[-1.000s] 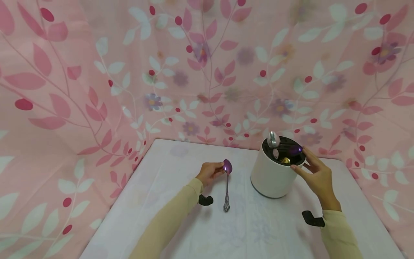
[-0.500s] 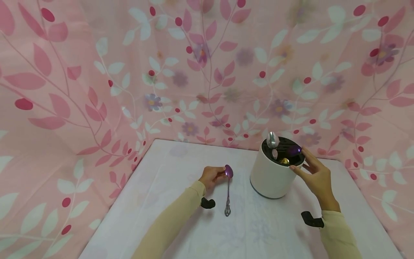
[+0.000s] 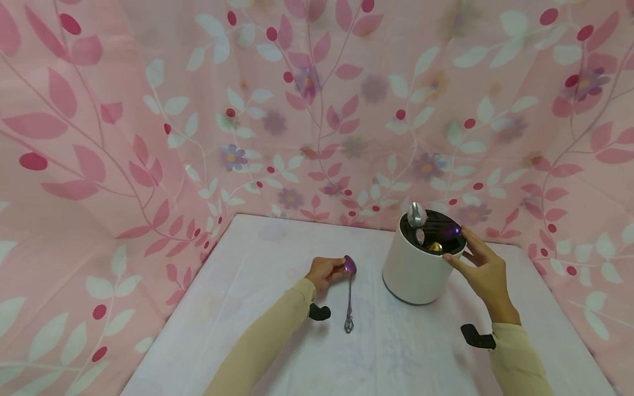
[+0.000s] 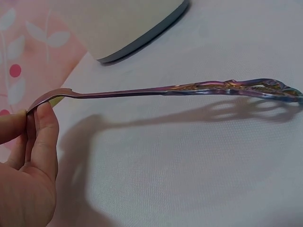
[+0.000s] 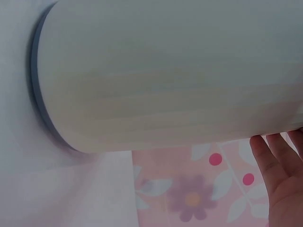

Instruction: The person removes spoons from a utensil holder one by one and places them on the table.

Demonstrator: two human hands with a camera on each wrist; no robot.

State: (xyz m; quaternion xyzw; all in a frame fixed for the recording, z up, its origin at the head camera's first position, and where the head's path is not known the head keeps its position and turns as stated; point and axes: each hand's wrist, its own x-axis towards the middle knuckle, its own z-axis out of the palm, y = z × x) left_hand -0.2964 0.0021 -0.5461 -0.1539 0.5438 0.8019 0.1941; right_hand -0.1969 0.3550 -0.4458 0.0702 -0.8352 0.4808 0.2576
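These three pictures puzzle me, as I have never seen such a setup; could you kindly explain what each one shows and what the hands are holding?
No machine here: a person works with bare hands and wears three cameras. The wide picture comes from the head and looks down on a white table walled by pink flowered cloth. The other two come from the wrists. The left hand pinches the bowl of a purple spoon; the left wrist view shows its fingers on that bowl and the ornate handle lifted above its shadow. The right hand rests on the rim of a white holder that has several spoons in it; the right wrist view shows the holder's side close up.
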